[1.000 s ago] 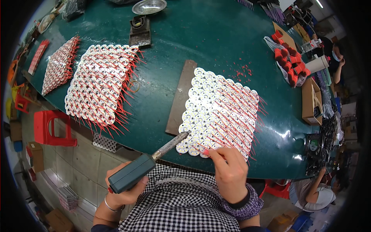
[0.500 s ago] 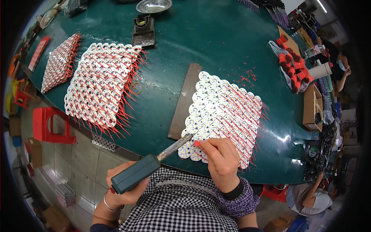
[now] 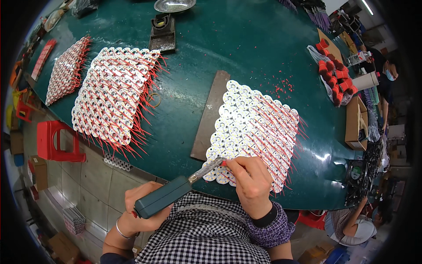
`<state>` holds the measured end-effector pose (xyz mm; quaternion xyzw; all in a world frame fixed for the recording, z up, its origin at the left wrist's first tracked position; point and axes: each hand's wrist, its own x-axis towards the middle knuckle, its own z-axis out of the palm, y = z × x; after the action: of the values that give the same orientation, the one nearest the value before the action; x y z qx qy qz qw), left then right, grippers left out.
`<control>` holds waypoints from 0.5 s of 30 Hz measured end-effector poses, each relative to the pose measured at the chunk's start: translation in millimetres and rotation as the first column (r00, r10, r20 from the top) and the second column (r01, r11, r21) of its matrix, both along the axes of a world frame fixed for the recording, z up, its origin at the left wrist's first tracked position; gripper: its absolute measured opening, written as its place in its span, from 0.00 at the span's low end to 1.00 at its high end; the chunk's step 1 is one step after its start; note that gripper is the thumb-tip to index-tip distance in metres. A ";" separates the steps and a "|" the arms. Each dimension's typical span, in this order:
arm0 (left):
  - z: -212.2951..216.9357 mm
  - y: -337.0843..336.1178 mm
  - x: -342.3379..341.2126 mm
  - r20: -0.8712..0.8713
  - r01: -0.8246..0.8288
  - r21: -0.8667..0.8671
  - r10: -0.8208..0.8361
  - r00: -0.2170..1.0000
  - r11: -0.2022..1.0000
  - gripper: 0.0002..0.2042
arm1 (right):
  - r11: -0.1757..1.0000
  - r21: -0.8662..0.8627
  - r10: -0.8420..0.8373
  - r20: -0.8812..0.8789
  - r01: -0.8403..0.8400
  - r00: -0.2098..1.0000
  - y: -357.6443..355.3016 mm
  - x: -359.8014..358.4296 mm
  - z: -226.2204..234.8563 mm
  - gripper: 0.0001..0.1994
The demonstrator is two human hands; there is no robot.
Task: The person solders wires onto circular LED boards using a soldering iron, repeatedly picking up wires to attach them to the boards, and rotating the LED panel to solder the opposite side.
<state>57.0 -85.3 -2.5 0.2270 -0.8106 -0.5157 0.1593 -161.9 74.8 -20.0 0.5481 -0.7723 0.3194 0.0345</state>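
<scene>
My left hand point(image 3: 139, 194) is wrapped round the dark green handle of a soldering iron point(image 3: 164, 196). Its metal shaft slants up to the right, with the tip over the lower left part of a panel of round white LED boards point(image 3: 235, 116). Right beside that tip, my right hand point(image 3: 255, 187) pinches a short bit of red wire point(image 3: 224, 163) against the panel. Whether tip and wire touch is too small to tell. Thin red wires lie slantwise across the panel's right part, while boards on its left side are bare. A flat brown plate point(image 3: 210, 116) shows under the panel's left edge.
Two more wired panels point(image 3: 115, 90) point(image 3: 67, 72) and a red strip point(image 3: 43, 59) lie to the left. Behind are a dark stand point(image 3: 162, 33) and a metal dish point(image 3: 174, 5). Red spools point(image 3: 336, 79) and a cardboard box point(image 3: 355, 123) sit right. Other people work at the right.
The soldering iron has shifted slightly right, its tip now beside the red wire at my right fingertips. My left hand moved along with it; my right hand stayed nearly in place.
</scene>
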 end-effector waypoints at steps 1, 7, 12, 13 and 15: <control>1.0 -0.5 -0.5 0.005 -0.006 0.011 0.006 1.000 1.000 0.11 | 1.000 0.000 0.000 0.001 0.000 1.000 -0.2 0.3 0.0 0.15; 1.8 -4.7 -1.6 -0.018 0.028 -0.036 -0.029 0.999 0.999 0.09 | 1.000 0.018 -0.010 -0.019 0.010 1.000 -0.6 1.2 1.9 0.14; 1.5 -1.5 4.8 -0.037 -0.048 -0.028 0.047 0.998 0.998 0.10 | 0.999 0.040 -0.027 -0.022 0.028 0.999 0.0 2.1 2.2 0.14; 1.6 -1.5 5.4 -0.040 -0.057 -0.030 0.056 0.998 0.998 0.11 | 0.999 0.040 -0.029 -0.022 0.029 0.999 0.3 2.0 2.1 0.14; 2.4 0.1 5.2 -0.043 -0.072 -0.016 0.072 0.997 0.997 0.11 | 0.999 0.037 -0.021 -0.015 0.022 1.000 -0.8 1.9 1.7 0.14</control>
<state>62.2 -85.2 -0.1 0.2437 -0.8029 -0.5072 0.1968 -160.1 74.0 -18.3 0.5427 -0.7836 0.3006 0.0335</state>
